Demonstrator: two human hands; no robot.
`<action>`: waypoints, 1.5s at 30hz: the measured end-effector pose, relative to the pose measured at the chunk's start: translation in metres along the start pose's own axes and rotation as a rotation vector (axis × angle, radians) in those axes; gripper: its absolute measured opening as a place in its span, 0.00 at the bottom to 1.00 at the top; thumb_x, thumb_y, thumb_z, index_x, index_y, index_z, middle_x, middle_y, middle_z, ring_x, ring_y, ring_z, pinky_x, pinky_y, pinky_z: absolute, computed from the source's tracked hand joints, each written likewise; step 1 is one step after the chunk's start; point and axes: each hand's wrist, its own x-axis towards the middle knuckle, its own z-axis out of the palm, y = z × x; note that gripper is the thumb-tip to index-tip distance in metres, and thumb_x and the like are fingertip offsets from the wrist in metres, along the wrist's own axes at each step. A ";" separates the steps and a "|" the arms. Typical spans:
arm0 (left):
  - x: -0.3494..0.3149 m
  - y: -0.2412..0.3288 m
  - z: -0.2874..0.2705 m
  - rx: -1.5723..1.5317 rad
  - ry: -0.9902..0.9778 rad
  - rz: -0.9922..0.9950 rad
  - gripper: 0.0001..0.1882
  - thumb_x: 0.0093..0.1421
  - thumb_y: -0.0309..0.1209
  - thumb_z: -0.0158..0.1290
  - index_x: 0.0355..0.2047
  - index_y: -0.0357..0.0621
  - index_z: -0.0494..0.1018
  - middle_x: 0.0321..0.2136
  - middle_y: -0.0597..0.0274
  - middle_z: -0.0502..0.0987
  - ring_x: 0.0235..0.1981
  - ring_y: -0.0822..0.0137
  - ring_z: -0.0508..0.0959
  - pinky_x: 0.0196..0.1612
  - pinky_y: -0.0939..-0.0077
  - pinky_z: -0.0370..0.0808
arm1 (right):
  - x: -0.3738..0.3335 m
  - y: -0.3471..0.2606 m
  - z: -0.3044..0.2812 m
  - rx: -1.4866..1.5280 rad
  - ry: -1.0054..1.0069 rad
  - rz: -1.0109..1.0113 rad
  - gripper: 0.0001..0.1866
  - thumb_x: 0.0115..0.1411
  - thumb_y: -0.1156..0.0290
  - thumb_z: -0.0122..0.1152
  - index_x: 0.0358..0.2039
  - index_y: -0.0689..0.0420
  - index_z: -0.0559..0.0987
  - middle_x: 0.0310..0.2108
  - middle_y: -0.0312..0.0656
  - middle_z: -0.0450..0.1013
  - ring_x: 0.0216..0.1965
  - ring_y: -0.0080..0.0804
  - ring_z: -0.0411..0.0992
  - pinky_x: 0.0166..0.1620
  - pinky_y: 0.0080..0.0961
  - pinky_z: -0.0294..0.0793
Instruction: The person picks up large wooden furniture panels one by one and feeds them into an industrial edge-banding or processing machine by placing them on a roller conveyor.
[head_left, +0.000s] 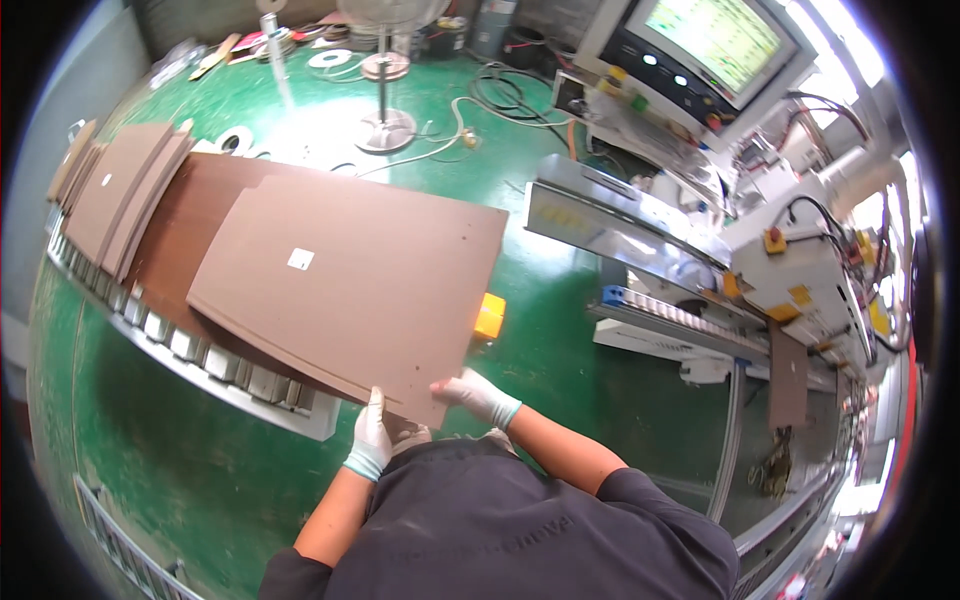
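A large flat brown panel (360, 290) lies in front of me, with a small white label (300, 259) on its top face and a few small holes near its right end. My left hand (371, 437), in a white glove with a pale green cuff, grips the near edge, its thumb along the edge and its fingers hidden under the board. At the near right corner my right hand (482, 397), gloved the same way, is closed on the panel's edge. Beneath the panel is a darker brown board (185, 235) on a roller conveyor (225, 368).
Stacked brown panels (115, 195) stand at the conveyor's left end. A yellow block (490, 316) shows past the panel's right edge. Right of me is a machine (800, 270) with a rail and another brown panel (788, 375). A screen (715, 45), a fan stand (385, 130) and floor hoses (460, 120) are farther off.
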 end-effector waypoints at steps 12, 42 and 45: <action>0.178 0.098 -0.200 -0.351 0.371 0.243 0.38 0.68 0.59 0.43 0.67 0.46 0.62 0.66 0.57 0.65 0.65 0.50 0.65 0.68 0.48 0.61 | -0.143 -0.013 -0.140 0.051 0.665 -0.207 0.15 0.55 0.68 0.66 0.42 0.59 0.80 0.33 0.29 0.75 0.33 0.16 0.70 0.37 0.17 0.70; 0.128 0.022 0.088 0.322 0.242 0.146 0.18 0.68 0.35 0.43 0.53 0.41 0.72 0.52 0.57 0.78 0.55 0.59 0.76 0.57 0.61 0.73 | -0.202 0.078 -0.282 1.424 0.892 -0.323 0.34 0.58 0.52 0.70 0.61 0.51 0.70 0.70 0.47 0.53 0.71 0.44 0.48 0.68 0.55 0.52; 0.130 0.002 0.158 -0.187 0.331 -0.021 0.19 0.66 0.36 0.44 0.51 0.42 0.75 0.51 0.55 0.78 0.54 0.55 0.76 0.57 0.53 0.71 | -0.201 0.077 -0.282 1.215 0.578 -0.312 0.38 0.59 0.49 0.68 0.64 0.53 0.68 0.74 0.46 0.46 0.74 0.42 0.42 0.71 0.47 0.47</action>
